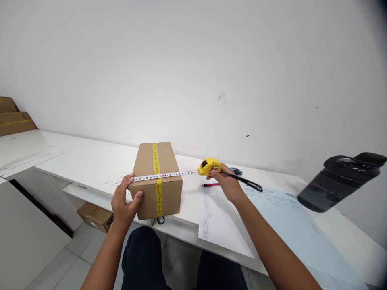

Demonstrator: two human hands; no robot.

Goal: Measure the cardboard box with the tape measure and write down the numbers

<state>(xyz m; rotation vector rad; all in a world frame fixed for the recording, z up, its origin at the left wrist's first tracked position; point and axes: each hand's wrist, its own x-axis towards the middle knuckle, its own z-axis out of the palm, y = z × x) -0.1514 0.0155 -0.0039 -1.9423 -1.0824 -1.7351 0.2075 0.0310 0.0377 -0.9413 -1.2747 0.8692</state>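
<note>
A cardboard box with yellow printed tape down its middle stands on the white desk, its front slightly past the edge. My left hand grips the box's left front corner, thumb on the front face and fingertips at the end of the white measuring blade. That blade runs straight across the box top, its numbers facing up, and on beyond the right edge. To the right of the box, my right hand is closed around the yellow tape measure, above the desk. A black wrist strap hangs from it.
Under my right arm lie a handwritten sheet, a red pen and a light blue printed sheet. A dark bottle stands at the right. More cartons sit far left; another box is below the desk.
</note>
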